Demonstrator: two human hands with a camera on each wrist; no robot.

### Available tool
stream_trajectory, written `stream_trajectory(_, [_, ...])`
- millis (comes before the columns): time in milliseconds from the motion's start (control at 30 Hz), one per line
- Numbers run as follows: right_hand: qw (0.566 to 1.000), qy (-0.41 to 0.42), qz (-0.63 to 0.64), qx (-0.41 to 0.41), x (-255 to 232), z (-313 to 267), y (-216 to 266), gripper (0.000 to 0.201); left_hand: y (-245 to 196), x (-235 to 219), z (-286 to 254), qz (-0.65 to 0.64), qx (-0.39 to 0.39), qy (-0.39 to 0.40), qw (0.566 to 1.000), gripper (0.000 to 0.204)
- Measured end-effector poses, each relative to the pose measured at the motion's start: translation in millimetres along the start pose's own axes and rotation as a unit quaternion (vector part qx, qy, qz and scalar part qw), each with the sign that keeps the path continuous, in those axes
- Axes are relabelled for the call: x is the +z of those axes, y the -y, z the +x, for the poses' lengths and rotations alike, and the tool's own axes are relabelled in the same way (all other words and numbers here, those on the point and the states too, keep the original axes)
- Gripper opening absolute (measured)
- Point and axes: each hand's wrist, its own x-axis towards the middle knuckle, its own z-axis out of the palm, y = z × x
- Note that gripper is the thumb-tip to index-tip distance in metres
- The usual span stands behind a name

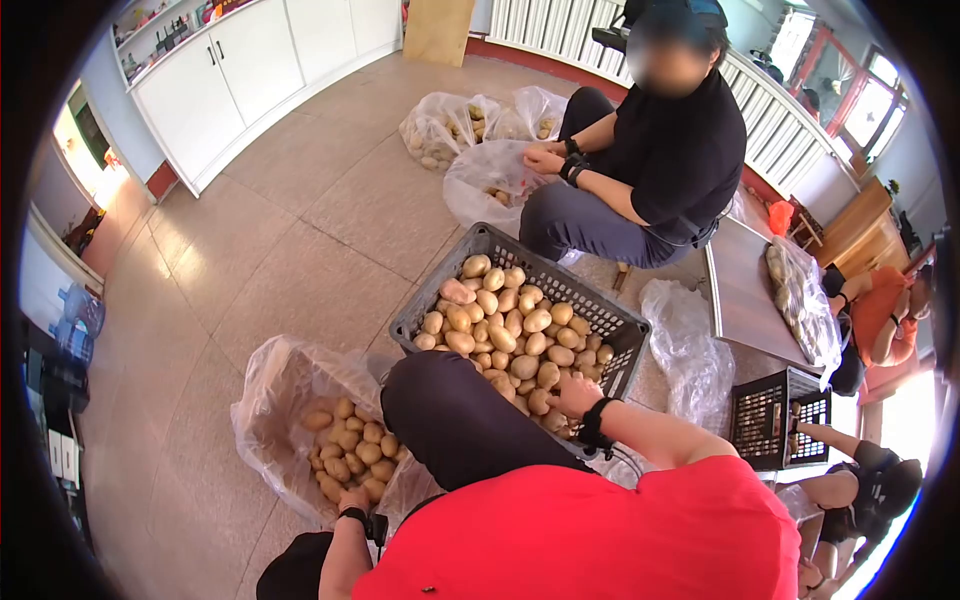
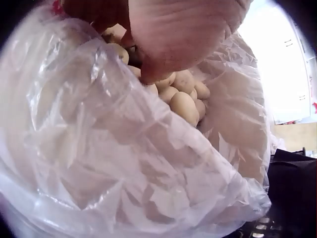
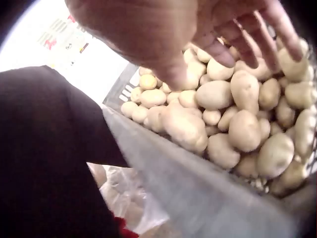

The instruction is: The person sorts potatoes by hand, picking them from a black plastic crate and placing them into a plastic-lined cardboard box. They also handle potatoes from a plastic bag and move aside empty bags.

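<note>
My right hand (image 1: pixel 575 395) hovers over the near right part of a black plastic crate (image 1: pixel 420 310) full of potatoes (image 1: pixel 505 320). In the right wrist view its fingers (image 3: pixel 242 42) are spread, with potatoes (image 3: pixel 215 94) right below them. Down at the left, my left hand (image 1: pixel 352 498) reaches into a clear plastic bag (image 1: pixel 262 420) at the near edge of a heap of potatoes (image 1: pixel 352 445). From the left wrist, the thumb and palm (image 2: pixel 183 34) cover part of that heap; the other fingers are mostly hidden, and I cannot tell whether they hold a potato.
Across the crate sits a person in black (image 1: pixel 680 150) with hands at another plastic bag (image 1: pixel 480 185). My knee (image 1: pixel 450 400) stands between my bag and the crate. Loose plastic (image 1: pixel 690 350) and a second crate (image 1: pixel 780 420) lie to the right, near other people.
</note>
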Motion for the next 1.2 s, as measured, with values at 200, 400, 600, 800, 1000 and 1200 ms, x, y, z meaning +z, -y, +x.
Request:
stream_trajectory(200, [0.994, 0.083, -0.047, 0.052, 53, 71, -37, 0.053, -12, -13, -18, 0.039, 0.137, 0.085, 0.986, 0.073])
stream_trajectory(400, [0.979, 0.184, -0.081, 0.000, 85, 67, -23, 0.048, -12, -13, -20, -0.015, 0.090, 0.072, 0.993, 0.073])
stream_trajectory(600, [0.948, 0.255, -0.153, -0.111, 105, 64, -17, 0.046, -14, -4, -15, 0.028, 0.107, 0.046, 0.993, 0.070])
stream_trajectory(800, [0.970, 0.227, -0.071, -0.053, 74, 65, -13, 0.041, -16, -5, -16, 0.042, 0.130, 0.012, 0.991, 0.064])
stream_trajectory(1000, [0.988, 0.135, 0.060, 0.044, 79, 72, -6, 0.041, -26, -13, -27, 0.066, 0.061, -0.048, 0.995, 0.056])
stream_trajectory(1200, [0.995, 0.074, 0.032, 0.055, 43, 61, 11, 0.035, -31, -34, -48, 0.069, -0.012, -0.125, 0.990, 0.054])
